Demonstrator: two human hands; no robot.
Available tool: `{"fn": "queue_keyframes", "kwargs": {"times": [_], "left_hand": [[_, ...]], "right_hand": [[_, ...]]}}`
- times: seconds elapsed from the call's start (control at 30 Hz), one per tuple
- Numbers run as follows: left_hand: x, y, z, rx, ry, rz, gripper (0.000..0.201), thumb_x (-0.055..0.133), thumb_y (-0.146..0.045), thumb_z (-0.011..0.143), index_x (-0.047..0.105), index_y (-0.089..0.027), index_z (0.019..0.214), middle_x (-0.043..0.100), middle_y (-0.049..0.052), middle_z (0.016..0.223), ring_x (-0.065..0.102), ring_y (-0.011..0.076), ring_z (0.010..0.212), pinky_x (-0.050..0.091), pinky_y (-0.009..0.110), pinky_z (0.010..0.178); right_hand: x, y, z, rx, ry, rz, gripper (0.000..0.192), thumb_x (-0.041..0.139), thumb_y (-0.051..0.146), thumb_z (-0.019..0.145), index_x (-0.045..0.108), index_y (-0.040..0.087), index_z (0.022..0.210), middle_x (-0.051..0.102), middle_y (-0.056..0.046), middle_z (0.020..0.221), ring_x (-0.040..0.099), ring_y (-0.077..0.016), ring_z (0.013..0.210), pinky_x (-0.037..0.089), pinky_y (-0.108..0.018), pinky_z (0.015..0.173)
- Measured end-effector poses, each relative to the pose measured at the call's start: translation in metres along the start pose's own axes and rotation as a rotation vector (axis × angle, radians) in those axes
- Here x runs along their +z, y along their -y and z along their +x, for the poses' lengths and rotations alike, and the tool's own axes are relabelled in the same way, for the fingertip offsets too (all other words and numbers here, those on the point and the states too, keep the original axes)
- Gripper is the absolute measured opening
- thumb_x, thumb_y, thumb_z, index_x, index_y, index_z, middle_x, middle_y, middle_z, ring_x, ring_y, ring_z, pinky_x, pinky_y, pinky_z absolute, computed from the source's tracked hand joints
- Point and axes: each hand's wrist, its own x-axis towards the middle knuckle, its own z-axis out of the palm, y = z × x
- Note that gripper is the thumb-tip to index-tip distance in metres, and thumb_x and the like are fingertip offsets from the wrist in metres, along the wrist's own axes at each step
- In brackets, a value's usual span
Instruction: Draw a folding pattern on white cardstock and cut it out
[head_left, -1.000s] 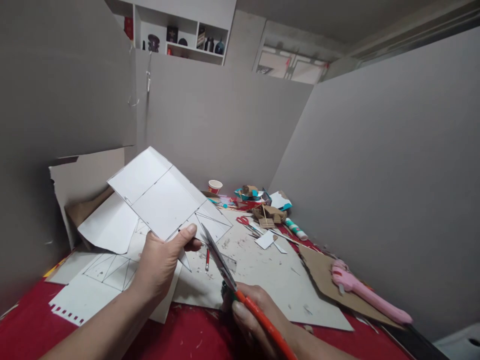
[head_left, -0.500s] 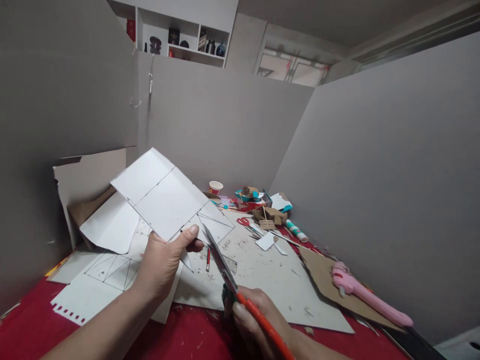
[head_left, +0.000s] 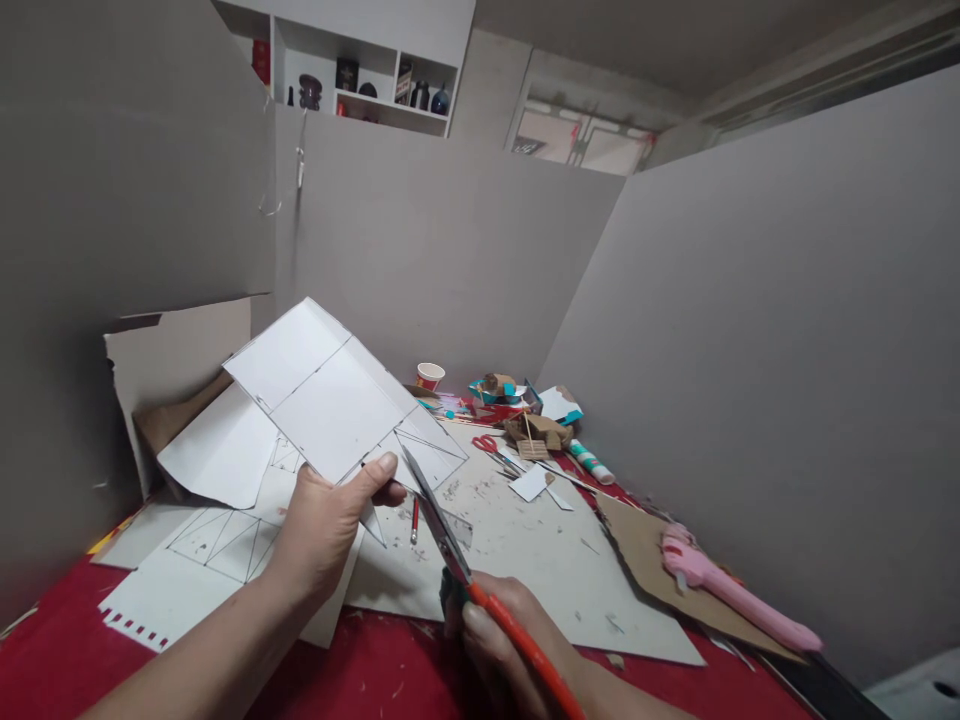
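A white sheet of card (head_left: 337, 400) with ruled pencil lines is tilted up above the table, its near edge pinched by my left hand (head_left: 330, 510), thumb on top. My right hand (head_left: 510, 635) is wrapped around the orange handle of a pair of scissors (head_left: 442, 530). Their blades point up and away, with the tip over the card's lower right part, near its drawn triangles. Whether the lower blade lies under the card I cannot tell. Below, a drawn paper sheet (head_left: 217, 545) with a torn perforated edge lies left of the hands, and a red pencil (head_left: 415, 520) rests behind the blades.
A large pale board (head_left: 637, 610) covers part of the red tabletop (head_left: 375, 670). To the right, a pink glue gun (head_left: 720, 580) lies on brown cardboard (head_left: 630, 530). Farther back are red-handled scissors (head_left: 484, 443), a paper cup (head_left: 430, 376) and cardboard scraps. Grey partitions (head_left: 780, 300) surround the table.
The scissors' tip has shifted slightly up and left over the card. Both hands keep nearly the same place, and the card is still held in the left.
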Motion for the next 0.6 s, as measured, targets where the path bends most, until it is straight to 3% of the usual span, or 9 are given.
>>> {"fn": "queue_keyframes", "kwargs": {"times": [0.17, 0.6], "left_hand": [[0.0, 0.002, -0.002, -0.017, 0.007, 0.01, 0.022, 0.079, -0.034, 0.074, 0.069, -0.017, 0.085, 0.068, -0.002, 0.071, 0.065, 0.0123, 0.06, 0.054, 0.024, 0.062], [0.002, -0.001, -0.004, -0.023, 0.014, -0.003, 0.022, 0.079, -0.033, 0.074, 0.068, -0.016, 0.082, 0.068, -0.001, 0.068, 0.064, 0.0127, 0.059, 0.054, 0.024, 0.061]], "right_hand": [[0.001, 0.007, 0.003, -0.044, 0.001, -0.023, 0.044, 0.036, 0.055, 0.098, 0.043, 0.019, 0.076, 0.036, 0.004, 0.062, 0.027, -0.0106, 0.057, 0.028, -0.024, 0.049], [0.003, -0.006, 0.001, 0.031, -0.046, -0.009, 0.046, 0.039, 0.057, 0.097, 0.042, 0.019, 0.072, 0.034, 0.004, 0.062, 0.027, -0.0096, 0.054, 0.026, -0.023, 0.047]]}}
